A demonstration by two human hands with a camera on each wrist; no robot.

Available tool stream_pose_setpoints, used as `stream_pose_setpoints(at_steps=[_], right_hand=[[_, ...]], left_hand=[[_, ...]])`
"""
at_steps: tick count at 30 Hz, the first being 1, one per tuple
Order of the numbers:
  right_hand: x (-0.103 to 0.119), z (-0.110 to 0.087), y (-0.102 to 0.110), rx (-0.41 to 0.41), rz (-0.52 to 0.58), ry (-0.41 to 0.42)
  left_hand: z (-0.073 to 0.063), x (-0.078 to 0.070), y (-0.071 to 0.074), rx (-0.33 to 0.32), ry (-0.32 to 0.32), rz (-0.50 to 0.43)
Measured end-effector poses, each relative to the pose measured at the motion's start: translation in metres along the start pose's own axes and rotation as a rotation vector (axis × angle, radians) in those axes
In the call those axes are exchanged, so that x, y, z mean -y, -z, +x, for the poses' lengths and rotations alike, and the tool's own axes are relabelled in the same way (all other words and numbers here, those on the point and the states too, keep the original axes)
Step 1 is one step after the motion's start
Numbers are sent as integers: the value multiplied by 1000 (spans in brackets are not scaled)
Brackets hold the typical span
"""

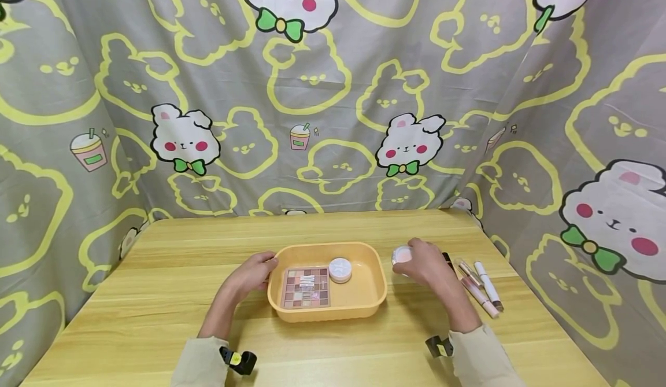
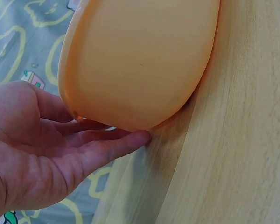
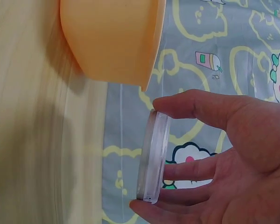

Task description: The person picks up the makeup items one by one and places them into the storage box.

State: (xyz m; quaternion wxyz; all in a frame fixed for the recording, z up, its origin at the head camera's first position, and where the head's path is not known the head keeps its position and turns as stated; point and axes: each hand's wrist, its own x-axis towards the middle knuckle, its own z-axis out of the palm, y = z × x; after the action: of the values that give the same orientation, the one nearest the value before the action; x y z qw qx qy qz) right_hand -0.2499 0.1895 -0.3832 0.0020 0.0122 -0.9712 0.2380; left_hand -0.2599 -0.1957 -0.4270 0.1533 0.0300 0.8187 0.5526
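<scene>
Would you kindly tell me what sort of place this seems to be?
Probably a small curtained-off recording corner: a patterned curtain hangs behind and on both sides of a wooden table, and a small black camera sits at each wrist.

From here I see the tray (image 1: 359, 294) on the bench (image 1: 130, 294), the curtain (image 1: 333, 86) behind. Inside the tray, the palette (image 1: 306, 287) lies left, the jar (image 1: 340, 270) right. Right of the tray I have the compact (image 1: 401, 254), then the tubes (image 1: 489, 286).
</scene>
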Motion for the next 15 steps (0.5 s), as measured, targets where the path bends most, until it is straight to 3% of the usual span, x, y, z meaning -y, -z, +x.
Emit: stream_pose_setpoints(at_steps=[15], right_hand=[[18,-2,-10,-55,47,39]], left_hand=[[1,0,0,-7,5,13]])
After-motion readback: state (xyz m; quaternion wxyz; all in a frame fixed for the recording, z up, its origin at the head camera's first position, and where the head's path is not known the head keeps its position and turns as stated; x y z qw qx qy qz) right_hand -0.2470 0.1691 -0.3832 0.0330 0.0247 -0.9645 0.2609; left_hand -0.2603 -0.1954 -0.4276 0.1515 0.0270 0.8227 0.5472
